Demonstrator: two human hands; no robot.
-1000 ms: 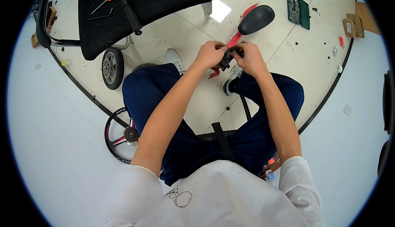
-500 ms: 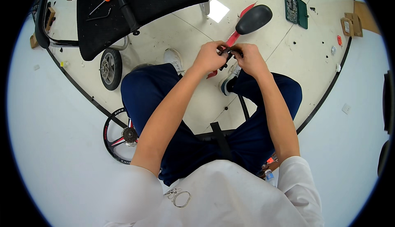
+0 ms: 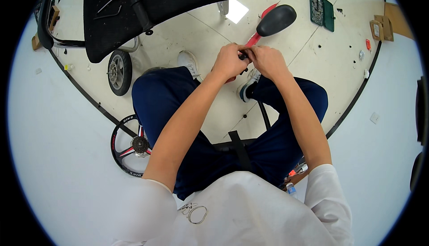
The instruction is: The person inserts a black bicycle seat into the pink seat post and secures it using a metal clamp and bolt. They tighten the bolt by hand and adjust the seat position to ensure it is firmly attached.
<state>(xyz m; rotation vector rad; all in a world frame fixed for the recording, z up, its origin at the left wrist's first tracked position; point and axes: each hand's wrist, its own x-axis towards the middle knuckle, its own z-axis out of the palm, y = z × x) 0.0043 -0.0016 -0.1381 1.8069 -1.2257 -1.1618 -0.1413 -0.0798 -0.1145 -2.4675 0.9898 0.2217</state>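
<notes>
since most of it is covered, the small black part (image 3: 243,56) is hard to read. it's between the two hands, in line with the red piece (image 3: 253,39); can't tell if it's fixed to it.

left hand (image 3: 228,60): fingers curled nearly closed, thumb and fingers round the part. right hand (image 3: 267,61): fingers bent in, tips right by the left's, over the part; pinching or just pressing, can't tell.

handling, my guess: light, stiff, hard, not fragile, maybe slick if greasy. best held by its sides in thumb and forefinger, other hand steadying the body.

axis: what shows of the part runs roughly near to far; can't call which end is front. red piece runs near left to far right, toward the dark saddle (image 3: 277,20), whose long axis also points far right, at a flatter slant. right shoe (image 3: 245,87) is just nearer, left shoe (image 3: 188,61) off to the left.
</notes>
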